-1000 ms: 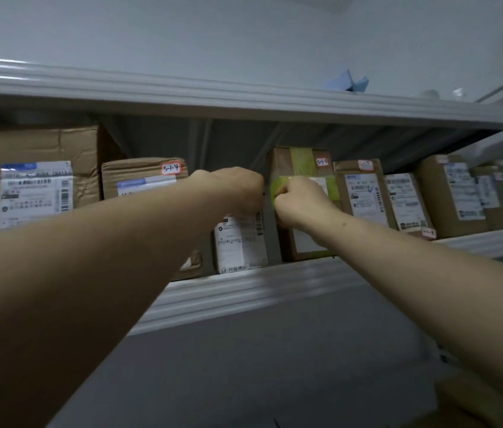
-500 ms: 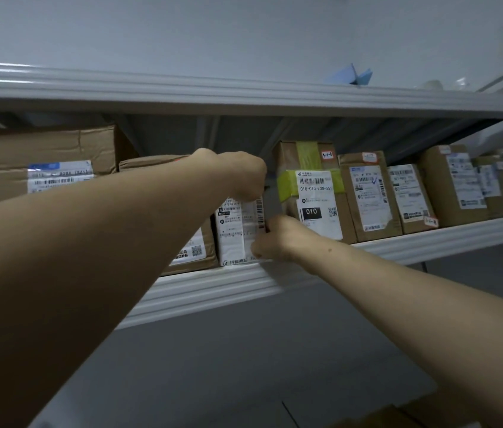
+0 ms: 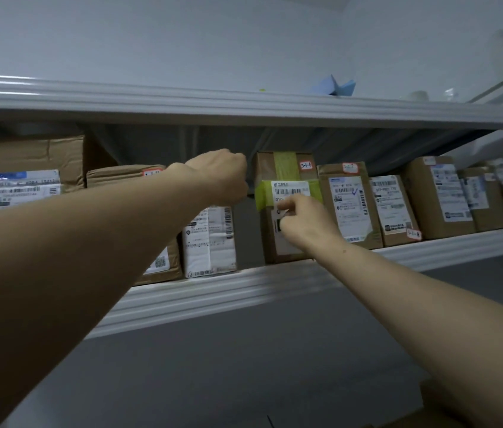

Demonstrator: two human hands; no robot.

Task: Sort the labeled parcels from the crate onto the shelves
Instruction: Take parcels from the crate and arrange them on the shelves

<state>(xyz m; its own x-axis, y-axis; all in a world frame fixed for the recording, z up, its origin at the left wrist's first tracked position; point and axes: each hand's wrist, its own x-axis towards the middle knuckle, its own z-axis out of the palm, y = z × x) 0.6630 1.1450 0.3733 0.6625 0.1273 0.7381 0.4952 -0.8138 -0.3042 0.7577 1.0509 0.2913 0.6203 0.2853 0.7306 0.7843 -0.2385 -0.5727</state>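
Placing step. Green-taped parcel (image 3: 278, 169) stands on the shelf (image 3: 244, 291). Left grip (image 3: 222, 177) curled at parcel's upper-left edge, hold can't tell. Right grip (image 3: 302, 220) curled against parcel's front label, holding nothing. Next, probably: nudge parcel flush, let go.

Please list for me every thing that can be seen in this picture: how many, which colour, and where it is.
Upper shelf: one, light grey, across the top.
Lower shelf: one, light grey, under the parcels.
Green-taped parcel: one, brown with green tape, middle of the row.
Other parcels: about eight, brown with white labels, in a row on the lower shelf.
Handwritten tags: at least four, white with orange-red edge, on parcels.
Blue object: one, blue, on the upper shelf, right.
Left hand: one, a fist left of the green-taped parcel; its grip is hidden.
Right hand: one, curled fingers at that parcel's label.
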